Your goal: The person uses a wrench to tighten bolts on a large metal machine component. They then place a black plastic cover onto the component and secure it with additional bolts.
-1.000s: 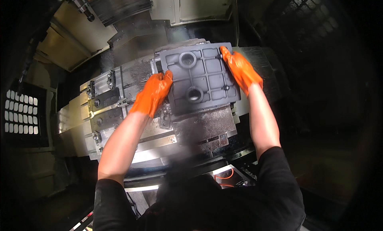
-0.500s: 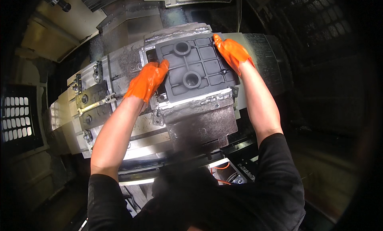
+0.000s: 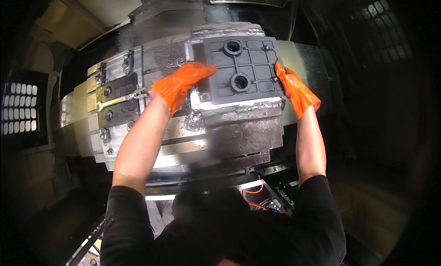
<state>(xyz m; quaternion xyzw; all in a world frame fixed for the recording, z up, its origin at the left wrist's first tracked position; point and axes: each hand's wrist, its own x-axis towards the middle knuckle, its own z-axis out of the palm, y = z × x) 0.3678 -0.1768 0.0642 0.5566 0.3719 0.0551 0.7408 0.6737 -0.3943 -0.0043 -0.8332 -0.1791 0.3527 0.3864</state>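
A dark grey ribbed cast plate with two raised round bosses lies on a rough metal fixture block with bright edges. My left hand, in an orange glove, grips the plate's left edge, its fingertips over the top face. At the opposite edge my right hand, gloved the same way, holds the plate's side near the middle. The undersides of both grips are hidden.
A combination wrench lies across another dark plate on the left, among bolted clamps. Machine walls surround the bed, with a slotted panel at far left. Orange cables show below the front edge.
My right hand has slid from the plate's far right corner down to the middle of its right edge. My left hand stays at the left edge. The whole view has shifted and turned slightly.
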